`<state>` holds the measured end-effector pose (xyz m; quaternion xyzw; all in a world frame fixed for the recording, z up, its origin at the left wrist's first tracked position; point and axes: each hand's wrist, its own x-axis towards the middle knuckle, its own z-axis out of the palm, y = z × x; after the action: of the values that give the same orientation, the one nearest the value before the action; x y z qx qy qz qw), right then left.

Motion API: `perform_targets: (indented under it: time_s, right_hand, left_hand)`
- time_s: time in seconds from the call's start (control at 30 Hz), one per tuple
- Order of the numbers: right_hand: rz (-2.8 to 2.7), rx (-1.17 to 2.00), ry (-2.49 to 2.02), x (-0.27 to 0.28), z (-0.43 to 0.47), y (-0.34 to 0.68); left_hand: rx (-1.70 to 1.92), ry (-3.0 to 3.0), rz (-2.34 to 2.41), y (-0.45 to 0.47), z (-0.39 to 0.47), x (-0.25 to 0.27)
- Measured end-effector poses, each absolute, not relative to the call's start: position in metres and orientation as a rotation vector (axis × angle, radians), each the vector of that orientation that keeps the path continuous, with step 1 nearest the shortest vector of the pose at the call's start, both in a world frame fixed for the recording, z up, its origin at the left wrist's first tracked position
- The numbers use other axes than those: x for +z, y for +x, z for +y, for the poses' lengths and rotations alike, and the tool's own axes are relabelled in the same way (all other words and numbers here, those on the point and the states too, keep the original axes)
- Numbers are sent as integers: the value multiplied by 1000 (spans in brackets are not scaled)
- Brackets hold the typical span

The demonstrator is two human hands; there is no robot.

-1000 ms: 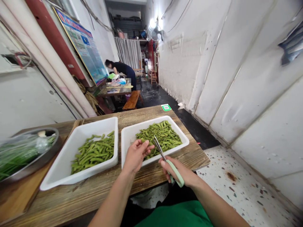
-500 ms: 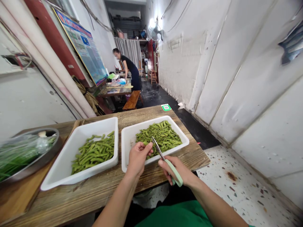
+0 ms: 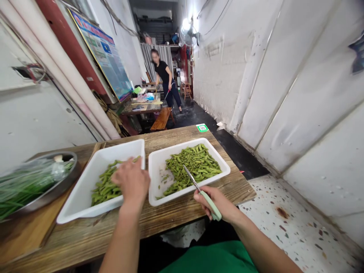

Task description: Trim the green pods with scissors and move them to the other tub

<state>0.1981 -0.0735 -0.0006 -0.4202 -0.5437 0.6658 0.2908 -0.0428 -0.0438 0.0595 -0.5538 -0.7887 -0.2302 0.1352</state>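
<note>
My right hand (image 3: 212, 201) grips scissors with pale green handles (image 3: 212, 204). Their metal blades (image 3: 191, 176) look closed and point over the right white tray (image 3: 224, 170). Inside that tray lies a heap of green edamame pods (image 3: 196, 161), with small trimmings on its bare left part. Over the right side of the left white tray (image 3: 75, 201) hovers my left hand (image 3: 132, 180), its fingers smeared by motion. Whether it holds a pod or touches the pods cannot be made out. More edamame pods (image 3: 104, 187) are piled below and beside it, partly hidden by the hand.
A metal basin (image 3: 54, 195) with bagged green vegetables stands at the left on a wooden board (image 3: 34, 235). A QR-code card (image 3: 202, 128) lies at the wooden table's (image 3: 167, 220) far edge. Farther back, a person (image 3: 166, 77) stands beside another table and a bench (image 3: 161, 118).
My left hand has moved left from the scissor tips to over the left tray. The scissors' blades have closed, staying above the right tray. The person behind has straightened up and turned.
</note>
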Motion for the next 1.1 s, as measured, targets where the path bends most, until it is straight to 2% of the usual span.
perform_targets:
  time_s: [0.1,0.2,0.43,0.53,0.73,0.83,0.9,1.03,1.1]
  right_hand:
    - [-1443,1763,-1125,1,-73,198]
    - [-1440,1756,-1132,2,-73,199]
    - [-1428,1745,-1125,4,-74,200]
    - [-1447,1737,-1096,3,-74,200]
    - [-1495,1745,-1082,2,-72,200]
    - [-1518,1770,-1078,2,-72,201]
    - [-1525,1774,-1073,2,-72,201]
    - [-1533,1738,-1078,0,-72,203]
    - [-1539,1724,-1092,0,-72,203]
  left_hand:
    - [-290,-2183,-2351,-18,-33,42]
    - [15,-2352,-2325,0,-22,24]
    - [-115,-2516,-2412,-1,-9,19]
    - [-446,-2526,-2452,-8,-8,18]
    - [-1848,-2349,-2640,-9,-10,20]
    - [-2163,-2364,-2683,-6,-15,21]
    - [-1978,-2432,-2681,-10,-17,20]
    - [-975,-2359,-2394,-20,-18,17]
    - [-599,-2347,-2285,-19,-14,15]
